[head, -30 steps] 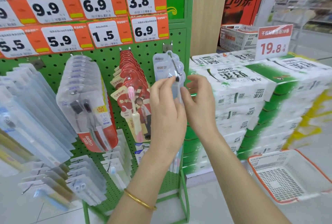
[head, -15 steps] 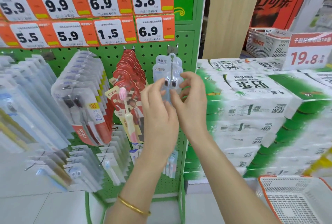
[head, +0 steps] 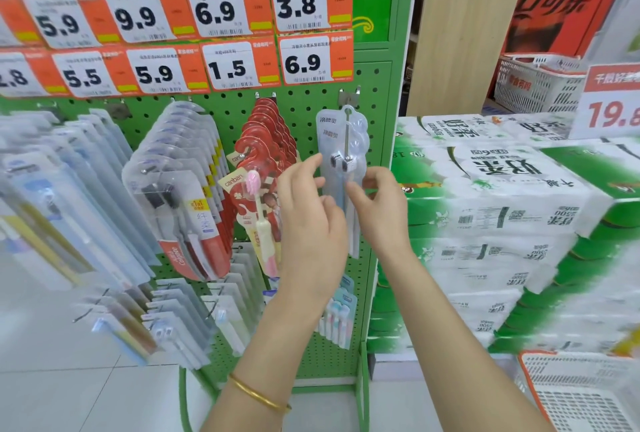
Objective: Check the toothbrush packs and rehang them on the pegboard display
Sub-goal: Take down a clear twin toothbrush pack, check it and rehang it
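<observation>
A shopper's-eye view of the green pegboard [head: 311, 109] in a shop aisle, where a clear toothbrush pack [head: 329, 154] hangs from the steel hook [head: 347, 133] in the rightmost column. Stacked cases of tissue [head: 502, 189] stand to the right of the hook, a row of red packs [head: 266, 140] hangs just left of it, and a 6.9 price tag [head: 304, 62] sits directly above.

The pack's hang hole is already over the hook. Its long axis runs straight down, with the brush heads level with the hook's tip and the handles trailing below. The left hand [head: 311, 220] is below and to the left of the hook, its fingers [head: 308, 166] nearly straight and loosely spread, touching the pack's left edge. The right hand [head: 381, 213] is below and to the right, its thumb [head: 355, 189] and curled fingers pinching the right edge.

Both hands meet the pack around mid-length and are about equally near, though only the right has a real hold. The pack looks to sit at the front of the hook, so the remaining move is probably a push straight back along the hook toward the board. The pack should stay square so the hole does not snag.
</observation>
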The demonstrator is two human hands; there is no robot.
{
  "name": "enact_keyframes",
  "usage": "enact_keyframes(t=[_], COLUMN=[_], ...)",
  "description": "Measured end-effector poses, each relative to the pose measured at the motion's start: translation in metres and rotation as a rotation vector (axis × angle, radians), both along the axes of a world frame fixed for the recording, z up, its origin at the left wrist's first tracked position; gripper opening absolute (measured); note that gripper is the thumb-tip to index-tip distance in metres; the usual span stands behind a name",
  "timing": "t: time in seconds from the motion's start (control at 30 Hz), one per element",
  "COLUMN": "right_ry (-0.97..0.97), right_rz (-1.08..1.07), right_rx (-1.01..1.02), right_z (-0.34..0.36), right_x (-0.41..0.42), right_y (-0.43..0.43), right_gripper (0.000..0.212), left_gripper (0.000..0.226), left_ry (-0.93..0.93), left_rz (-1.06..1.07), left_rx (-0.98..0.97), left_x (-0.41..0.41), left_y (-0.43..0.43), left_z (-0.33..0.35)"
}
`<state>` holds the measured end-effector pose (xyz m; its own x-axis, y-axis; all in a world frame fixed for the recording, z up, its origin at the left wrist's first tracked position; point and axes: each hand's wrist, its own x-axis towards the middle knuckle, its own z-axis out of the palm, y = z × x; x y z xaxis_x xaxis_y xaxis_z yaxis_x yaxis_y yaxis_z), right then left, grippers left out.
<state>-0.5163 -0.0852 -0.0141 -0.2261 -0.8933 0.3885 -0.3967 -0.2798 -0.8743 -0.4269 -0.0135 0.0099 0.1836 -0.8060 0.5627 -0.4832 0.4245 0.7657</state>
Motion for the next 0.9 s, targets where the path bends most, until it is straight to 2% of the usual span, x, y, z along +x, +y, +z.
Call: enact_keyframes(t=[0.13, 0.27, 0.7, 0.9], right_ry=[-0.049, -0.122, -0.194, -0.185], right_rz=[0.023, 0.034, 0.060, 0.053], right_rx=[-0.044, -0.066, -0.100, -0.080], right_z=[-0.005, -0.006, -0.007, -0.006], right_x=[-0.005, -0.006, -0.009, -0.006], right_y=[0.001, 0.004, 0.026, 0.025], right_gripper=[0.005, 0.011, 0.017, 0.010], left_gripper=[0.047, 0.046, 0.048, 0.047], left_ry=[0.002, -0.010, 0.032, 0.026], left_rz=[-0.010, -0.020, -0.012, 0.051], left_rx=[0.006, 0.013, -0.072, -0.099], left_x=[0.004, 0.006, 0.006, 0.007], left_y=[-0.001, -0.002, 0.002, -0.008], left_z=[-0.002, -0.003, -0.003, -0.001])
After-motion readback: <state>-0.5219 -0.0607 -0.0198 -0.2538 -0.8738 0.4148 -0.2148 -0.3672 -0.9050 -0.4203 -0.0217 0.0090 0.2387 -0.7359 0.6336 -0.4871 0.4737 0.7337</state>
